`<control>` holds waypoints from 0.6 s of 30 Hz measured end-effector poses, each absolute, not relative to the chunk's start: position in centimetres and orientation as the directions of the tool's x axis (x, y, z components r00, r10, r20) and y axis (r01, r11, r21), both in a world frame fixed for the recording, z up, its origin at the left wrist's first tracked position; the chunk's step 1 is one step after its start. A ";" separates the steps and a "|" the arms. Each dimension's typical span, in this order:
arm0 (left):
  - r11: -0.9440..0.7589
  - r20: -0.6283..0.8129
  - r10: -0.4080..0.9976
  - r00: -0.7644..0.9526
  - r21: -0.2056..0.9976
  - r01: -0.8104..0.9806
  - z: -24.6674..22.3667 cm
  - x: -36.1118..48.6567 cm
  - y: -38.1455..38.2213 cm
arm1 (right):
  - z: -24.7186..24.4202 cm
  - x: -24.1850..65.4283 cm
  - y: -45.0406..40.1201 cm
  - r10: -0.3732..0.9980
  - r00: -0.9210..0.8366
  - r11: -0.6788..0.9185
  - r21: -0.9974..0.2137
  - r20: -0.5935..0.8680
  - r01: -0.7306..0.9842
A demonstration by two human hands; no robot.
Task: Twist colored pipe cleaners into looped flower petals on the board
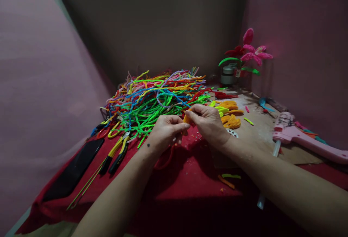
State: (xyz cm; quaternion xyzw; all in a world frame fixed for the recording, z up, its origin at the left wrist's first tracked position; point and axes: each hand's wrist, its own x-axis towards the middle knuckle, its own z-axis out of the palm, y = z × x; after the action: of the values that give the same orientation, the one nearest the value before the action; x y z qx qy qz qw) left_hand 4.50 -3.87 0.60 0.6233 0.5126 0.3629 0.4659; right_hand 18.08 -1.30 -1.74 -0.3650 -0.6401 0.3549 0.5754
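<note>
Between my two hands, above the red cloth (190,179), is a small orange fuzzy pipe cleaner piece (187,118). My left hand (170,130) pinches its lower end with thumb and fingers. From the right, my right hand (208,121) grips its upper part, thumb over it. Much of the piece is hidden behind the fingers, so its full shape does not show. Just beyond my right hand lie orange pipe cleaner petals (231,121) and yellow-green ones (222,110).
A big heap of coloured pipe cleaners (154,102) lies behind my hands. Yellow-and-black pliers (118,153) and a black phone (73,170) are at left. A pink glue gun (307,142) rests on cardboard (261,131) at right. Pink flowers (255,53) stand at the back.
</note>
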 end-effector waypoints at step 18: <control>0.003 -0.034 0.992 0.120 0.969 0.247 1.2 4.3 -4.1 | -1.9 18.6 -0.1 0.930 -0.293 0.115 -0.934 0.221 -0.339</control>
State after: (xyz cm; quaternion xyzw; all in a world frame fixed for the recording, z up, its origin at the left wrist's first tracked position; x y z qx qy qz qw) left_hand 4.26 -4.08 1.25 0.5836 0.5310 0.3974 0.4685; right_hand 18.62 -0.10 -1.86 -0.2787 -0.5308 0.6040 0.5252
